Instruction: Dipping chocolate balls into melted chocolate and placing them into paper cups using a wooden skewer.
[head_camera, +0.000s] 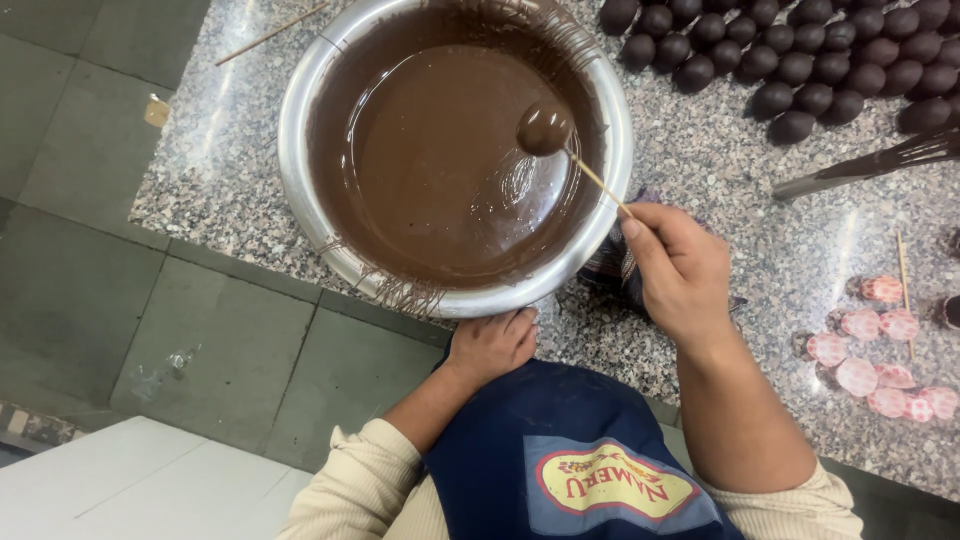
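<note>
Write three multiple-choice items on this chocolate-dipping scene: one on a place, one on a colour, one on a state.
1. Where do the dark coated balls lie?
A. In the bowl
B. On the counter right of the bowl
C. On the floor

2. What colour are the paper cups?
A. Pink
B. Green
C. Blue

3. How is the ball on the stick?
A. Coated, lifted over the chocolate
B. Bare, on the counter
C. Wrapped

Answers: 1 B, they sit in rows on the granite counter. 2 A, pink patterned. 3 A, the right hand holds it above the metal bowl.

The bowl sits on the counter, with balls right of it and wrappers nearer.
</note>
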